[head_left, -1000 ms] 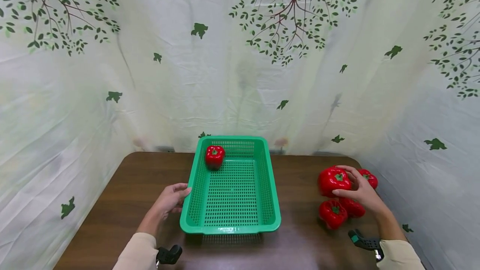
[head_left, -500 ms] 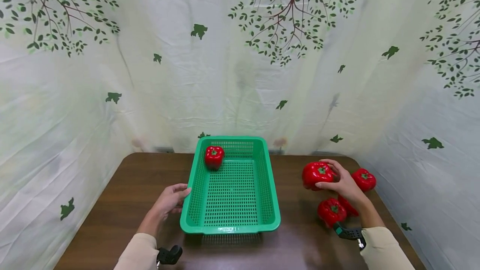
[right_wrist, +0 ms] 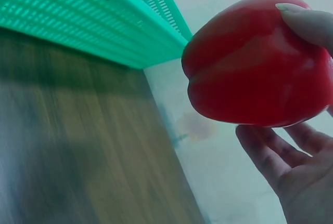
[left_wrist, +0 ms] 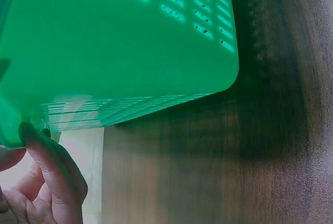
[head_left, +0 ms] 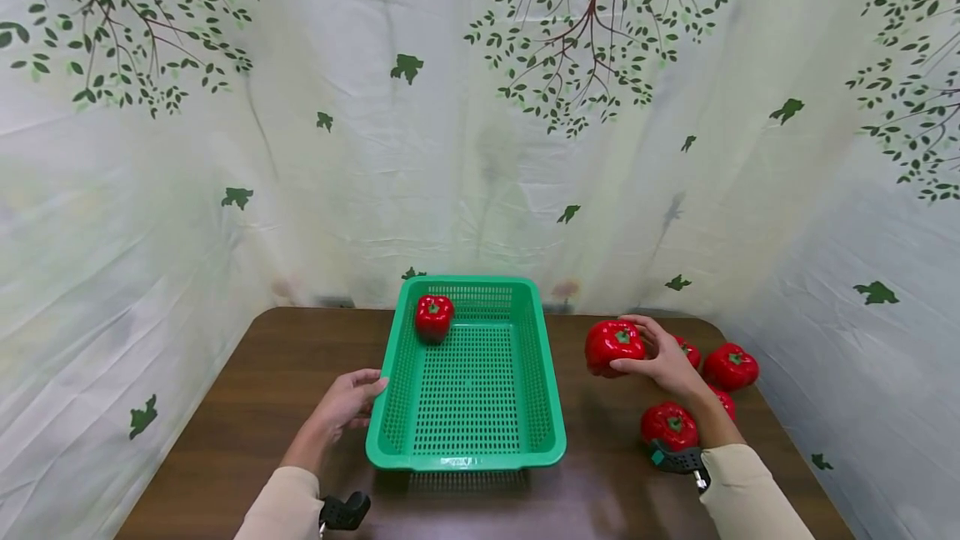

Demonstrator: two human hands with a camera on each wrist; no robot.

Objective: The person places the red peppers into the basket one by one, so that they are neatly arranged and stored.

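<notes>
Loading, seemingly: right hand (head_left: 663, 361) pinching a pepper (head_left: 612, 348) at three o'clock of the basket (head_left: 467, 390), left hand (head_left: 347, 401) pinching its rim (head_left: 391, 355) at nine; a nine-o'clock carry seems needed

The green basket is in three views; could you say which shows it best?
The head view, since it takes in nearly the whole green basket, from above. The left wrist view shows only part of its outside; the right wrist view, a cropped portion.
</notes>
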